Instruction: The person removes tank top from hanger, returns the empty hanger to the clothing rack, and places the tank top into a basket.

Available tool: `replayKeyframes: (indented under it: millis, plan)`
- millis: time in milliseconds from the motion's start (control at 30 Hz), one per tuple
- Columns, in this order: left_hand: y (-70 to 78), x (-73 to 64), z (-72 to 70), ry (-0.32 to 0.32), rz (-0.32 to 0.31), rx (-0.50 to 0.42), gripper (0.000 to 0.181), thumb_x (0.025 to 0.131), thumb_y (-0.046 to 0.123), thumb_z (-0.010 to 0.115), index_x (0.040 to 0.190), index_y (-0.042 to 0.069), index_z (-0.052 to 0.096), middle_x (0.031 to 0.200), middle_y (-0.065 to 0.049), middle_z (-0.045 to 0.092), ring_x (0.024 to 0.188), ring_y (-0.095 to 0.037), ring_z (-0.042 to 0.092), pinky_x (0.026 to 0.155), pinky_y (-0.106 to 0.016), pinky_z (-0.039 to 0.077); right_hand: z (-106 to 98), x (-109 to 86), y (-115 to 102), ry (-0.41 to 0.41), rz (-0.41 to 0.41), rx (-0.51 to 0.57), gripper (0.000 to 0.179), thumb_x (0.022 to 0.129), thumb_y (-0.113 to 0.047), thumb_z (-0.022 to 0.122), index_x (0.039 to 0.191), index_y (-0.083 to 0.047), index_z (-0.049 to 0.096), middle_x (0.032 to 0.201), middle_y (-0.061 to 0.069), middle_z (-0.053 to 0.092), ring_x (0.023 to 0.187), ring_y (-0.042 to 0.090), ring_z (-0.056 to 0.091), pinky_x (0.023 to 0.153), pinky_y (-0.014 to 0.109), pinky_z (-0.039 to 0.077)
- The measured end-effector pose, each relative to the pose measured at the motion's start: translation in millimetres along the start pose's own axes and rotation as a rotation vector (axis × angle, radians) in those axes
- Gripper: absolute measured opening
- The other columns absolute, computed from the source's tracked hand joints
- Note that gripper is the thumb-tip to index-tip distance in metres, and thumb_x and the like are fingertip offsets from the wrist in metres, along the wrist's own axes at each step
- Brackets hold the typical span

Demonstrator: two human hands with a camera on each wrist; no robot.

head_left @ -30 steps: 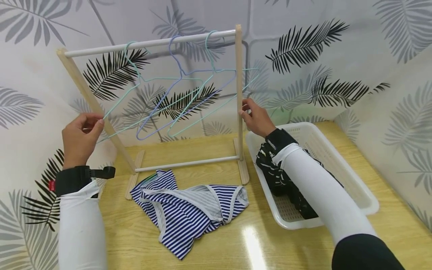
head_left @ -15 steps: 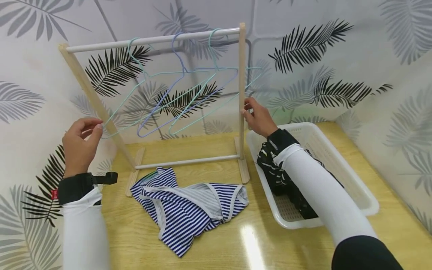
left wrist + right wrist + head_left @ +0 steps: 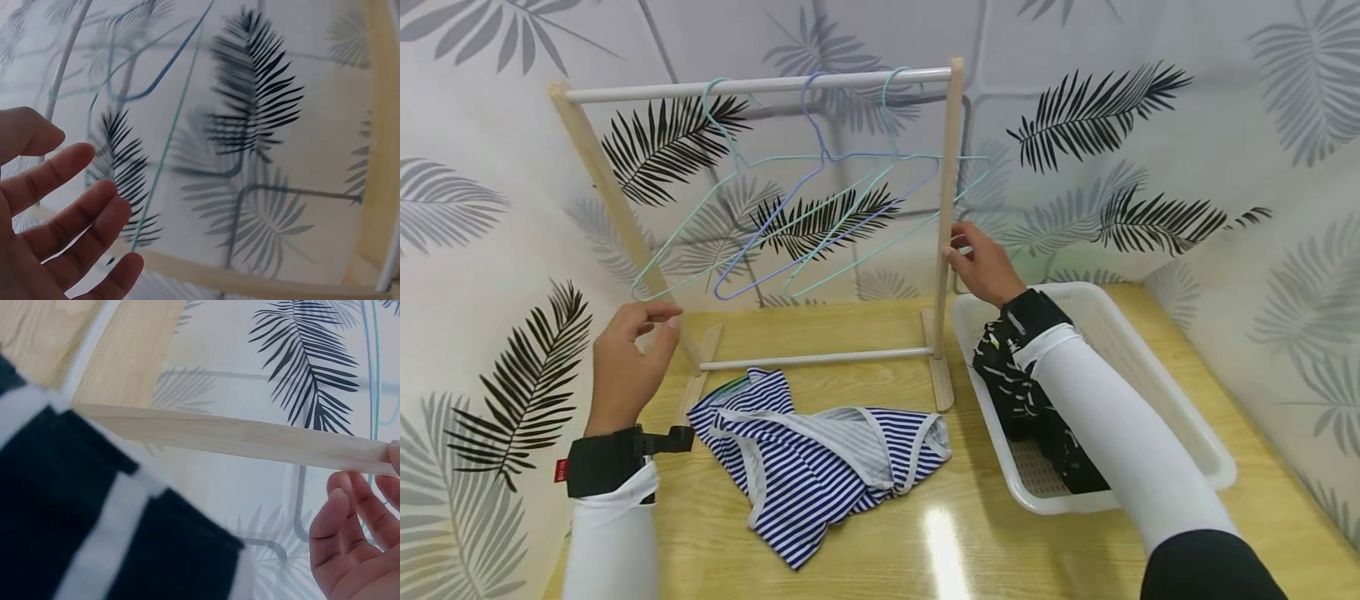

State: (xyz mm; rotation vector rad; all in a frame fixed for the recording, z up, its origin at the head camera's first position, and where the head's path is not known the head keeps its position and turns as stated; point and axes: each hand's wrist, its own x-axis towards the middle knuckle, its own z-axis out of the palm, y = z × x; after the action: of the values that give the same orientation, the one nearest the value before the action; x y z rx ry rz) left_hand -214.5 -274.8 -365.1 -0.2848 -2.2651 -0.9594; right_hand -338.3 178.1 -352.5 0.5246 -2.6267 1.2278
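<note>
My left hand (image 3: 634, 358) is just below the lower left corner of a mint-green hanger (image 3: 688, 225), apart from it and holding nothing; its fingers are loosely bent, as the left wrist view also shows. A purple-blue hanger (image 3: 775, 212) and a second mint hanger (image 3: 842, 221) hang beside it on the white rail (image 3: 760, 85) of a small rack. At the rack's right wooden post (image 3: 950, 192), my right hand (image 3: 988, 265) holds the upright lightly; in the right wrist view its fingertips (image 3: 340, 481) are at the post's edge. Part of that hand is cut off there.
A blue-and-white striped garment (image 3: 820, 475) lies on the wooden table (image 3: 700, 542) before the rack. On the right stands a white basket (image 3: 1150, 367) with black patterned clothing (image 3: 1037, 417), partly under my right forearm. A leaf-patterned sheet (image 3: 1075, 225) covers the back.
My left hand has let go of the mint hanger's corner and moved down and to the right. The hanger now hangs freely. My right hand stays at the post; the view has shifted slightly.
</note>
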Motion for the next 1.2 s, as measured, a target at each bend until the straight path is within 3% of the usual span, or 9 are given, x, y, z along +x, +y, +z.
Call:
replayKeyframes:
  millis: [133, 367, 567, 800, 900, 1033, 1200]
  plan:
    - [5.6, -14.4, 20.0, -0.182, 0.033, 0.025, 0.023, 0.095, 0.020, 0.060, 0.111, 0.005, 0.065, 0.113, -0.013, 0.061, 0.105, -0.030, 0.055, 0.090, -0.048, 0.040, -5.2, -11.2, 6.2, -0.030, 0.046, 0.014, 0.041, 0.101, -0.022, 0.051, 0.138, -0.007, 0.043, 0.126, 0.020, 0.056, 0.105, 0.036, 0.060, 0.091, 0.049, 0.046]
    - [2.4, -41.5, 48.2, -0.562, -0.096, 0.220, 0.065, 0.091, 0.058, 0.053, 0.133, 0.009, 0.051, 0.134, -0.022, 0.050, 0.120, -0.042, 0.049, 0.093, -0.060, 0.038, -22.3, -50.1, 15.5, -0.103, 0.056, -0.033, 0.050, 0.100, -0.032, 0.052, 0.142, -0.009, 0.039, 0.131, 0.020, 0.053, 0.114, 0.036, 0.054, 0.089, 0.052, 0.044]
    - [-0.8, -66.5, 63.6, -0.788, -0.175, 0.285, 0.087, 0.089, 0.071, 0.041, 0.149, 0.007, 0.033, 0.143, -0.031, 0.037, 0.125, -0.050, 0.042, 0.092, -0.065, 0.037, -37.9, -82.1, 19.3, -0.119, -0.022, -0.124, 0.047, 0.100, -0.031, 0.053, 0.140, -0.009, 0.043, 0.130, 0.019, 0.053, 0.115, 0.036, 0.054, 0.091, 0.053, 0.043]
    - [2.7, -90.8, 81.1, -0.939, -0.324, 0.248, 0.093, 0.089, 0.073, 0.035, 0.155, 0.011, 0.013, 0.150, -0.041, 0.004, 0.134, -0.062, 0.012, 0.097, -0.074, 0.022, -54.5, -117.0, 16.3, -0.150, -0.073, -0.217, 0.045, 0.099, -0.031, 0.053, 0.137, -0.008, 0.047, 0.135, 0.016, 0.052, 0.118, 0.037, 0.052, 0.092, 0.055, 0.042]
    - [5.8, -97.1, 90.0, -0.976, -0.358, 0.254, 0.095, 0.087, 0.077, 0.034, 0.156, 0.017, 0.010, 0.150, -0.040, -0.004, 0.131, -0.066, 0.009, 0.095, -0.076, 0.023, -64.0, -129.1, 14.7, -0.155, -0.091, -0.270, 0.044, 0.100, -0.031, 0.053, 0.135, -0.006, 0.049, 0.135, 0.016, 0.052, 0.118, 0.037, 0.052, 0.093, 0.054, 0.042]
    - [10.1, -104.1, 101.3, -1.003, -0.364, 0.268, 0.096, 0.084, 0.079, 0.037, 0.156, 0.021, 0.011, 0.149, -0.042, -0.006, 0.128, -0.069, 0.009, 0.093, -0.076, 0.026, -81.1, -140.3, 16.6, -0.137, -0.071, -0.352, 0.045, 0.099, -0.030, 0.056, 0.135, -0.003, 0.049, 0.135, 0.019, 0.051, 0.121, 0.039, 0.049, 0.097, 0.054, 0.038]
    - [16.8, -108.5, 110.7, -1.024, -0.332, 0.314, 0.101, 0.079, 0.081, 0.042, 0.156, 0.025, 0.009, 0.149, -0.042, -0.006, 0.128, -0.069, 0.005, 0.082, -0.077, 0.034, -110.4, -151.7, 35.5, -0.102, 0.037, -0.428, 0.050, 0.099, -0.030, 0.056, 0.137, 0.000, 0.045, 0.136, 0.026, 0.046, 0.120, 0.046, 0.045, 0.094, 0.061, 0.036]
